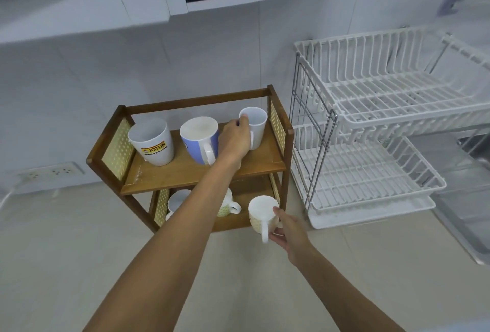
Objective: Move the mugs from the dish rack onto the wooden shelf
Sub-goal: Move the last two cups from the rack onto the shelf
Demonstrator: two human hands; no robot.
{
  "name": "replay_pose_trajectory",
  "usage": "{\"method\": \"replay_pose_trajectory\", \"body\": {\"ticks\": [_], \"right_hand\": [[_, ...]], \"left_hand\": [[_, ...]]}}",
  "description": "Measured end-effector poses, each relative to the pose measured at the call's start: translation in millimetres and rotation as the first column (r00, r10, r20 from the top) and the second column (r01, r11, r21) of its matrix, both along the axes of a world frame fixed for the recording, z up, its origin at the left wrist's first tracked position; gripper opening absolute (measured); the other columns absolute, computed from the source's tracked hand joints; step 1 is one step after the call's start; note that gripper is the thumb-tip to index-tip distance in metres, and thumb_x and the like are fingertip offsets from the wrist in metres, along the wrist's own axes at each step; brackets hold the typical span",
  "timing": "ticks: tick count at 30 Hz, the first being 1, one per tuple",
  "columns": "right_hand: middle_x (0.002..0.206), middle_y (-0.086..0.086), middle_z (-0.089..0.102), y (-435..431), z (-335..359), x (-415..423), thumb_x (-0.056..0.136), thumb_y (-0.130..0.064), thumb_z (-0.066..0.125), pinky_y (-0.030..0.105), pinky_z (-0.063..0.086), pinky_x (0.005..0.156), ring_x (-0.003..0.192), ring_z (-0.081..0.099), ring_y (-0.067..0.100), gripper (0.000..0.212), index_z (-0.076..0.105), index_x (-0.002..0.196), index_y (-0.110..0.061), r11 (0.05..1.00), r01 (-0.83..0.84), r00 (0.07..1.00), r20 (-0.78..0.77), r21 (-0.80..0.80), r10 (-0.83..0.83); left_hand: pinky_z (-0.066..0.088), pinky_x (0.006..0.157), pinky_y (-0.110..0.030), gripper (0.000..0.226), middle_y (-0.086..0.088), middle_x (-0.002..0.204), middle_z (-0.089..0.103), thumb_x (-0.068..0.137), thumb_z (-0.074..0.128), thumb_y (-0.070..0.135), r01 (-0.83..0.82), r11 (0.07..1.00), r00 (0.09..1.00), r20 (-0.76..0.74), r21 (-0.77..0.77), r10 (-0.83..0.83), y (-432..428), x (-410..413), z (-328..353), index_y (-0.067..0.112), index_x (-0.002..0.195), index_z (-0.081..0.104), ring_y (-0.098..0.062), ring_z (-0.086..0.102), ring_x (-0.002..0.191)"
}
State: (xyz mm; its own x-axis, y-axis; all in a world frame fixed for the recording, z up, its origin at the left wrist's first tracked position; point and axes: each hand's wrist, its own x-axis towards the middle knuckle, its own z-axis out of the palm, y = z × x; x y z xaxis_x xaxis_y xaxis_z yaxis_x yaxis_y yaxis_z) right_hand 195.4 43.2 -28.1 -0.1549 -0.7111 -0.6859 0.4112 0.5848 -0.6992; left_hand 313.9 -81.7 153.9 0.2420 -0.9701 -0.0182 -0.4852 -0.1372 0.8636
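Mugs on wooden shelf; beige countertop, white tiled wall.

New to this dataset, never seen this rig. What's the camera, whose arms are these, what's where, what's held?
No robot here: one wide-angle camera on a person's head looks down at their bare arms. The left hand grips a plain white mug on the top level of the wooden shelf, beside a blue mug and a logo mug. The right hand holds a patterned mug at the lower level's front edge, where two more mugs sit partly hidden. The white dish rack to the right holds no mugs.
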Motion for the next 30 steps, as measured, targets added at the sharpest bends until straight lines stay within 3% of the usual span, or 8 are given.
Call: {"method": "replay_pose_trajectory", "body": {"ticks": [2,4,10,14,17,20,24,30], "right_hand": [[0.119,0.018,0.069,-5.0,-8.2,8.0,0.090,-0.032,0.076,0.042,0.064,0.080,0.104,0.071,0.035,0.024,0.067,0.104,-0.014,0.997,0.063,0.997,0.038,0.040,-0.065],[0.120,0.018,0.068,-8.2,-14.3,15.4,0.089,-0.037,0.075,0.039,0.063,0.072,0.103,0.070,0.035,0.033,0.066,0.112,-0.015,0.990,0.118,0.992,0.042,0.081,-0.121],[0.124,0.017,0.065,-23.9,-21.1,31.0,0.090,-0.048,0.072,0.044,0.062,0.071,0.106,0.068,0.039,0.049,0.066,0.127,-0.016,0.965,0.242,0.965,0.081,0.099,-0.250],[0.121,0.014,0.065,-33.4,-26.0,40.8,0.092,-0.052,0.067,0.050,0.063,0.082,0.110,0.064,0.035,0.049,0.068,0.122,-0.013,0.963,0.264,0.964,-0.032,0.048,-0.263],[0.106,0.012,0.070,-30.6,-31.0,44.3,0.091,-0.050,0.070,0.050,0.062,0.088,0.103,0.066,0.031,0.050,0.072,0.112,-0.005,0.949,0.315,0.949,0.002,0.029,-0.315],[0.103,0.011,0.073,-20.6,-33.9,43.7,0.089,-0.043,0.076,0.046,0.060,0.093,0.103,0.069,0.028,0.031,0.072,0.092,-0.012,0.939,0.342,0.935,0.094,0.019,-0.343],[0.124,0.010,0.069,-8.7,-36.6,47.4,0.093,-0.028,0.075,0.034,0.056,0.088,0.118,0.064,0.026,0.027,0.070,0.114,-0.012,0.951,0.308,0.936,0.188,-0.034,-0.296],[0.138,0.008,0.060,-24.4,-32.0,47.1,0.096,-0.020,0.071,0.034,0.052,0.097,0.127,0.056,0.024,0.044,0.061,0.138,-0.009,0.953,0.298,0.934,0.224,-0.058,-0.279]], "left_hand": [[0.037,0.057,-0.016,0.049,0.003,0.105,0.059,0.105,0.032,0.054,-0.008,1.000,1.000,0.017,-0.012,0.009,2.9,-0.3,-2.0,0.018,0.123,0.061,-0.014,0.057,0.083],[0.036,0.056,-0.014,0.045,0.004,0.099,0.060,0.105,0.032,0.056,-0.019,0.999,0.999,0.024,-0.041,0.020,7.4,-0.8,-5.1,0.022,0.109,0.061,-0.012,0.056,0.072],[0.040,0.056,-0.015,0.050,0.003,0.086,0.063,0.105,0.029,0.055,-0.025,0.996,1.000,-0.008,-0.081,0.025,18.0,-1.9,-9.4,0.020,0.093,0.062,-0.009,0.060,0.072],[0.039,0.056,-0.017,0.050,0.000,0.093,0.065,0.104,0.030,0.057,-0.022,0.998,1.000,-0.007,-0.060,0.022,18.0,1.5,-11.7,0.019,0.098,0.062,-0.009,0.059,0.075],[0.039,0.057,-0.016,0.046,0.000,0.096,0.065,0.104,0.033,0.058,-0.009,0.998,1.000,0.001,-0.055,0.010,18.4,2.8,-15.4,0.020,0.102,0.059,-0.008,0.060,0.077],[0.040,0.058,-0.014,0.043,0.002,0.101,0.063,0.104,0.035,0.057,0.017,0.998,1.000,-0.015,-0.060,-0.018,20.8,2.9,-17.7,0.021,0.111,0.057,-0.006,0.059,0.078],[0.038,0.058,-0.012,0.039,0.005,0.104,0.060,0.104,0.037,0.055,0.044,0.996,0.999,-0.017,-0.077,-0.045,25.8,3.4,-23.8,0.023,0.118,0.053,-0.002,0.056,0.079],[0.038,0.059,-0.009,0.046,0.007,0.108,0.059,0.105,0.039,0.052,0.071,0.993,0.997,-0.030,-0.096,-0.074,31.0,3.8,-23.0,0.018,0.131,0.054,0.001,0.055,0.080]]}}
